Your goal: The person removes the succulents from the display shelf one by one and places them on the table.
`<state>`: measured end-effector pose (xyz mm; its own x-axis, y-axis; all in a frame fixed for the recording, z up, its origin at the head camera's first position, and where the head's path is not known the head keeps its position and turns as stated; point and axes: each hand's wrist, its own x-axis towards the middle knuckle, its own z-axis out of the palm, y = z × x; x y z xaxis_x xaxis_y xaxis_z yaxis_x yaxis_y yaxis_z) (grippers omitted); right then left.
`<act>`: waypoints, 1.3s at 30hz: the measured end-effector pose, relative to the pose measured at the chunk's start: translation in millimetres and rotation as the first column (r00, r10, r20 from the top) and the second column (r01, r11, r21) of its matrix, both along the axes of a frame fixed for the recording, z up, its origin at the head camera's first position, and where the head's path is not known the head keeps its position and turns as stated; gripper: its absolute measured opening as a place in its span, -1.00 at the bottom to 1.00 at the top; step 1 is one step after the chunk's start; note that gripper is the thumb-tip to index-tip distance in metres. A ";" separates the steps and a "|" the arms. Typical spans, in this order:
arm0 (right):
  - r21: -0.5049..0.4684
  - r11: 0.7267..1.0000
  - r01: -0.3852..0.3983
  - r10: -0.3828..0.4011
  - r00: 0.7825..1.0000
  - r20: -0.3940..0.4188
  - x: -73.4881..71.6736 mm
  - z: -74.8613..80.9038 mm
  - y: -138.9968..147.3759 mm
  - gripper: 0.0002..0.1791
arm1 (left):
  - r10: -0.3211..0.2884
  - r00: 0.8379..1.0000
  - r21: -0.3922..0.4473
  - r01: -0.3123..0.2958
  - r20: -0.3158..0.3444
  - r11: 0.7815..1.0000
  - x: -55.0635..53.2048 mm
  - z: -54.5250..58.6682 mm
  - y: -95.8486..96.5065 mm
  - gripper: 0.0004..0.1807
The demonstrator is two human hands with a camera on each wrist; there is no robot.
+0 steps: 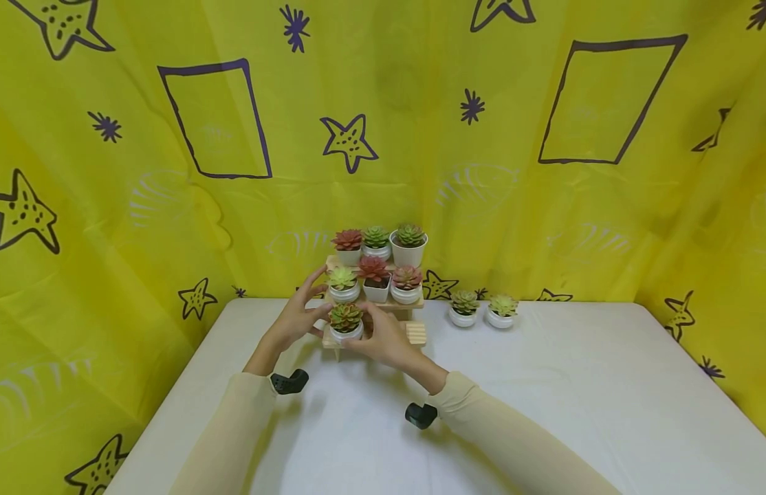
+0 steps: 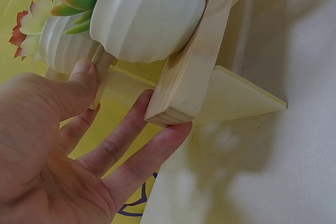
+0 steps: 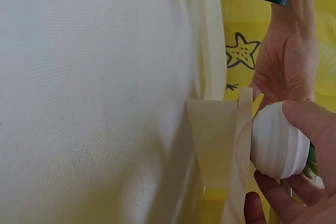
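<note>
A small wooden three-step stand (image 1: 416,333) holds potted succulents. My right hand (image 1: 389,340) grips a ribbed white pot (image 3: 278,140) with a green, red-edged succulent (image 1: 346,317), its thumb on one side and fingers on the other. This pot sits at the left end of the lowest step. My left hand (image 1: 294,322) is beside the stand's left side. In the left wrist view, its extended fingers touch the end of the lowest step (image 2: 181,93), and the thumb lies by the step above. A pale green succulent (image 1: 342,278) stands on the middle step, just behind.
Beside it on the middle step are a red succulent (image 1: 373,268) and a pink one (image 1: 406,278). Three more potted succulents line the top step. Two green ones (image 1: 463,304) (image 1: 502,307) in white pots stand on the white table (image 1: 575,385), right of the stand. A yellow curtain (image 1: 383,199) hangs behind.
</note>
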<state>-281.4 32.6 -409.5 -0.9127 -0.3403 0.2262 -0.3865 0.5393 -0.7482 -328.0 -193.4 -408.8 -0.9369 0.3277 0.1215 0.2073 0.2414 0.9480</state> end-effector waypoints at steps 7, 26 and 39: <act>-0.026 1.000 -0.010 0.010 1.000 -0.023 -0.3 -1.8 0.2 -0.27 | 0.004 1.000 -0.005 -0.004 -0.003 1.000 -0.2 -0.5 0.3 -0.10; 0.002 0.996 -0.093 0.093 0.994 -0.063 10.4 10.2 24.1 -0.23 | 0.008 1.000 -0.005 -0.008 0.003 1.000 0.8 0.3 0.7 -0.10; 0.053 0.990 -0.132 0.134 0.990 -0.037 18.9 13.4 67.3 -0.27 | 0.029 0.999 -0.017 -0.028 0.018 0.999 -1.5 -2.2 1.0 -0.10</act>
